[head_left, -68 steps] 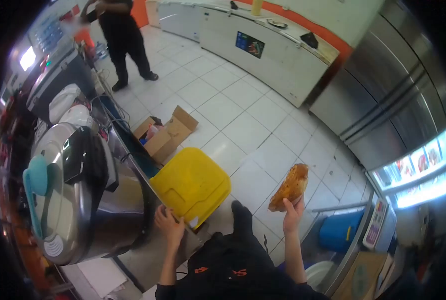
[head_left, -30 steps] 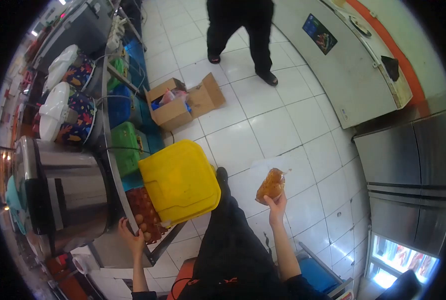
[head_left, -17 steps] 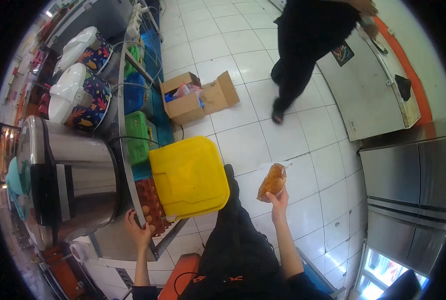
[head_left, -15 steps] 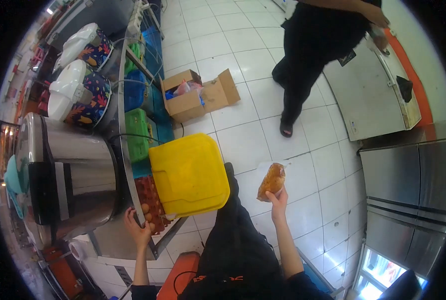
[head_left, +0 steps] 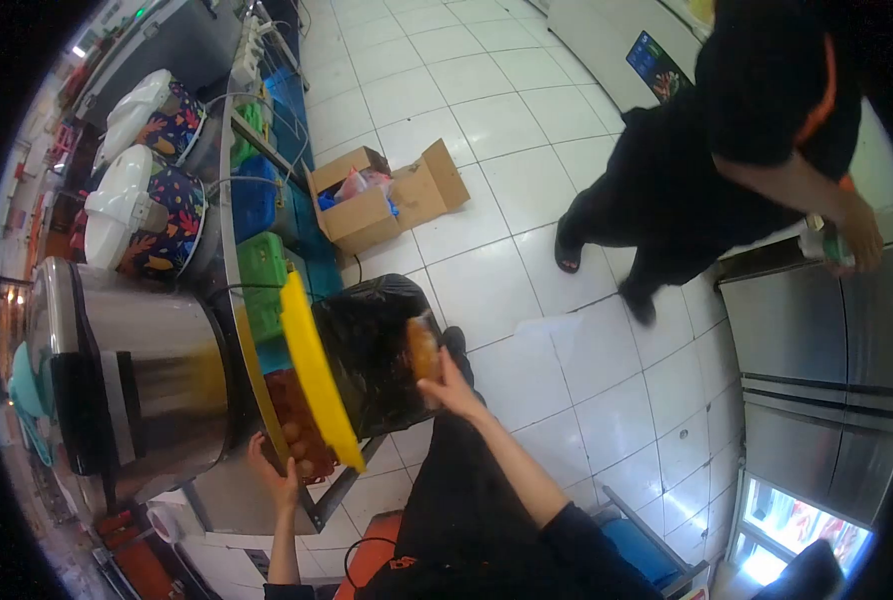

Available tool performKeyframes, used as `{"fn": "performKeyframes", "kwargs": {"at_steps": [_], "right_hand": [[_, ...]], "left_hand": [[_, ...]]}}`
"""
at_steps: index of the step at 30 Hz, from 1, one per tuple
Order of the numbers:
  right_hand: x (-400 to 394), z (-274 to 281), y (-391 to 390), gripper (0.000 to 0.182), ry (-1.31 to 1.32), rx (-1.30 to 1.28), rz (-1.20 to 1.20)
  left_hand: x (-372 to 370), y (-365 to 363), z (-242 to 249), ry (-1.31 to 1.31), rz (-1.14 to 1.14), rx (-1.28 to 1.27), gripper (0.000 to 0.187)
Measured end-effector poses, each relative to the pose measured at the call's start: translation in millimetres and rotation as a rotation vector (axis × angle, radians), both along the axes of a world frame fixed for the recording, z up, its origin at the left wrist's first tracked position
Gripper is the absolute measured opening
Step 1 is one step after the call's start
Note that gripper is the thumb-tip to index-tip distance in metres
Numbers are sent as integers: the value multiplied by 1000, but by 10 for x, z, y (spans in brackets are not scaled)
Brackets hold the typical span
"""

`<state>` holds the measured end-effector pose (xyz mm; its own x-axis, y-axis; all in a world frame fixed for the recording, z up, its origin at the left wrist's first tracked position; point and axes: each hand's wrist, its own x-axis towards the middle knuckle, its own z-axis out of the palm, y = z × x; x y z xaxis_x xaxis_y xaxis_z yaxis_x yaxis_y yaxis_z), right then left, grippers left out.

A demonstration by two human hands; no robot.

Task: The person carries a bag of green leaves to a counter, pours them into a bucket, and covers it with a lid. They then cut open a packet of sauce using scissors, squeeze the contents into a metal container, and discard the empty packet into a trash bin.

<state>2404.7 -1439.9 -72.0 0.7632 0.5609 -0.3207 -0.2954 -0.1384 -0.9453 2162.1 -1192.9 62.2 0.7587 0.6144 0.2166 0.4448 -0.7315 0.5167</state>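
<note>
My right hand [head_left: 452, 388] is closed on a brown loaf of bread [head_left: 424, 350], blurred, in what looks like a clear wrapper. It is over the bin lined with a black plastic bag [head_left: 372, 340]. The bin's yellow lid [head_left: 319, 370] is tilted up on edge toward the counter. At the steel counter's edge [head_left: 265, 405], my left hand [head_left: 275, 475] rests with thumb and fingers apart. Close to it, several brown eggs [head_left: 295, 445] sit in a reddish-brown egg tray [head_left: 289, 400] below the counter top.
A large steel cooker [head_left: 152, 370] and two patterned rice cookers [head_left: 172, 215] line the counter at left. An open cardboard box [head_left: 362, 215] is on the tiled floor. A person in black [head_left: 667, 190] stands at right, near a steel refrigerator [head_left: 812, 330].
The yellow lid has swung up from lying flat, exposing the black bag. My right hand has brought the bread left over the bin. The other person has moved nearer the refrigerator.
</note>
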Motion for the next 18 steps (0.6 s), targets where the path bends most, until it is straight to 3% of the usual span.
{"fn": "performKeyframes", "kwargs": {"at_steps": [1, 2, 5, 6, 8, 10, 12, 13, 15, 16, 18], "right_hand": [[-30, -57, 79, 89, -34, -134, 110], [-59, -157, 120, 97, -293, -414, 277], [-11, -343, -106, 72, -148, -235, 250], [40, -419, -251, 72, -156, -244, 237], [69, -773, -605, 49, 200, -131, -6], [132, -1187, -1039, 35, 247, -184, -218], [220, -1841, -1521, 36, 188, -366, -256], [332, -1991, -1694, 36, 188, -368, -259], [530, -2308, -1926, 43, 194, -604, -277], [654, -2652, -2046, 43, 199, -606, -276], [757, -3473, -2245, 51, 117, -740, -220]], "left_hand": [[-30, 10, -18, -6, -7, 2, 60], [-62, 31, -45, 29, 4, 34, 58], [-79, 77, -157, 55, 10, 51, 54], [-78, 79, -192, 61, 35, 46, 53], [-51, 89, -185, 71, 38, 19, 52], [-43, 37, -180, 105, 46, -11, 52], [22, -11, -248, 0, 125, -40, 54], [2, -18, -273, 51, 110, -26, 54], [-4, 16, -90, 248, 85, 47, 55], [48, -12, -62, 394, 78, 103, 55], [165, -64, -89, 444, 110, 120, 56]]}}
